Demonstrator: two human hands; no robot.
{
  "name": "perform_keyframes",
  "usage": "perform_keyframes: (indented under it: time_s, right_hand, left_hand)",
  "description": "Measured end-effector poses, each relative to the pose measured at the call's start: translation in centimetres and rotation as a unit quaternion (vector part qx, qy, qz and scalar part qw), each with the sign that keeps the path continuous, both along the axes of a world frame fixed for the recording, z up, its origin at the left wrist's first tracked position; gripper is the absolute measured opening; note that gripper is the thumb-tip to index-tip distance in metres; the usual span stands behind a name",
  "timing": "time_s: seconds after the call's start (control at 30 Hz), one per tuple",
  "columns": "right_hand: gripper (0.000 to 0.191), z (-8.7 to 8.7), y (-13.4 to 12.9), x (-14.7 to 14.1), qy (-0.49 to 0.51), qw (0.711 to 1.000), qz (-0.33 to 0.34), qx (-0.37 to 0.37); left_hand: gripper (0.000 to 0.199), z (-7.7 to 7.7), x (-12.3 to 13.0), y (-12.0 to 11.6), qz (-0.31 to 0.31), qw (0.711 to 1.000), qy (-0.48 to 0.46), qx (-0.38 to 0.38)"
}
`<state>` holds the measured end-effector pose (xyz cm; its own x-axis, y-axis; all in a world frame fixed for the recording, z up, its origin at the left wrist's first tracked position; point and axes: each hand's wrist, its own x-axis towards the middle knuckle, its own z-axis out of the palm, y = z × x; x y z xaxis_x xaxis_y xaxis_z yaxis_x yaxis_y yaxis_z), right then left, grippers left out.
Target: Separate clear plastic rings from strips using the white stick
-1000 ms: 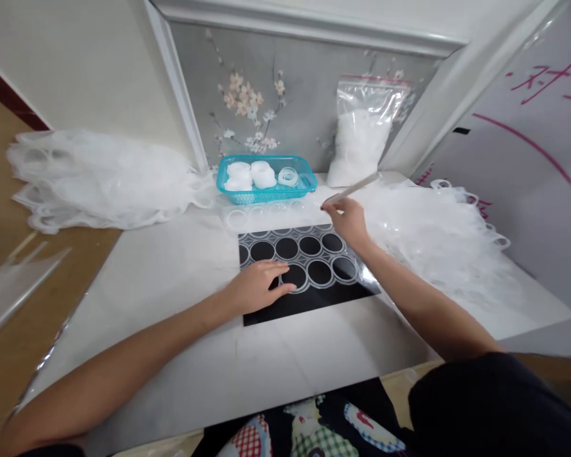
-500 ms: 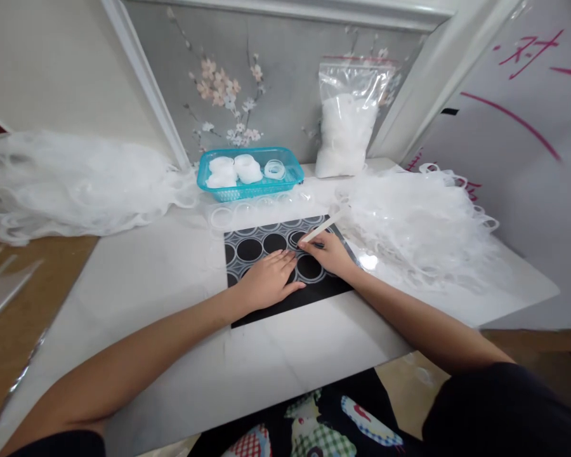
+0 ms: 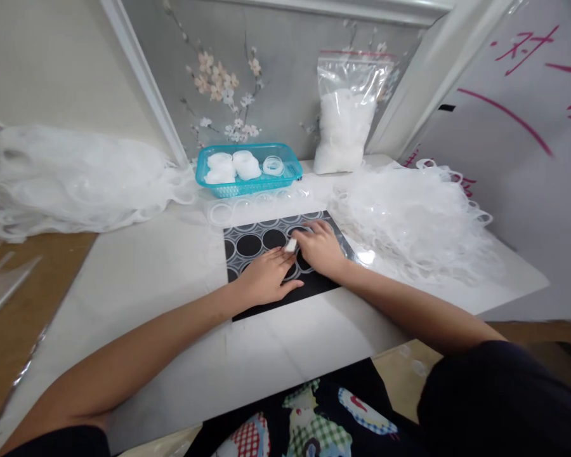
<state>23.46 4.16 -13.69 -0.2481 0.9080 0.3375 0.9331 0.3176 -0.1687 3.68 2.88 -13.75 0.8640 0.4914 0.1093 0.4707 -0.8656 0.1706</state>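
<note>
Left hand (image 3: 265,276), spread, partly hides black sheet (image 3: 249,245); right hand (image 3: 320,251) apparently grips pale strip (image 3: 290,245)

Left hand (image 3: 265,277) flat, palm down, thumb spread; right hand (image 3: 321,249) fingers curled; both forearms angled inward.

OK, headcount from my spot: two hands of mine, one left hand (image 3: 264,277) and one right hand (image 3: 321,249), plus one pale stick (image 3: 291,245). One black board (image 3: 309,289), one table (image 3: 171,355), one turquoise basket (image 3: 261,185). In that, one looser coil of rings (image 3: 273,166) and several white bunches (image 3: 247,166), too squished together for me to count for sure. Two big heaps of see-through ring sheets, one left heap (image 3: 76,181) and one right heap (image 3: 409,219), lol. One zip bag (image 3: 345,130), one framed flower panel (image 3: 280,82), one whiteboard (image 3: 514,209).
</note>
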Motion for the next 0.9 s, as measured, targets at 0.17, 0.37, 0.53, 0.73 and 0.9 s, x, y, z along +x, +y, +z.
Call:
perform_keyframes:
  time_s: [0.17,0.37,0.53,0.73,0.9]
  right_hand:
    - [0.028,3.0,5.3,5.3,0.143,0.955,-0.250,0.064]
    - [0.015,0.0,0.4,5.3,0.255,0.964,-0.081,0.006]
    - [0.017,-2.0,-1.4,4.7,0.399,0.909,-0.076,-0.089]
    - [0.011,-1.8,-1.1,4.6,0.401,0.909,-0.086,-0.074]
    - [0.011,-1.8,-1.4,4.3,0.400,0.910,-0.084,-0.067]
  left_hand:
    - [0.058,1.3,0.1,0.7,0.004,0.999,0.012,-0.048]
    - [0.055,1.9,3.1,1.7,0.000,0.999,-0.030,-0.031]
    - [0.064,0.3,5.5,1.6,-0.035,0.999,0.025,-0.008]
    - [0.067,0.0,5.7,1.4,-0.026,0.999,0.037,0.013]
    - [0.068,0.0,5.7,1.3,-0.025,0.999,0.041,0.008]
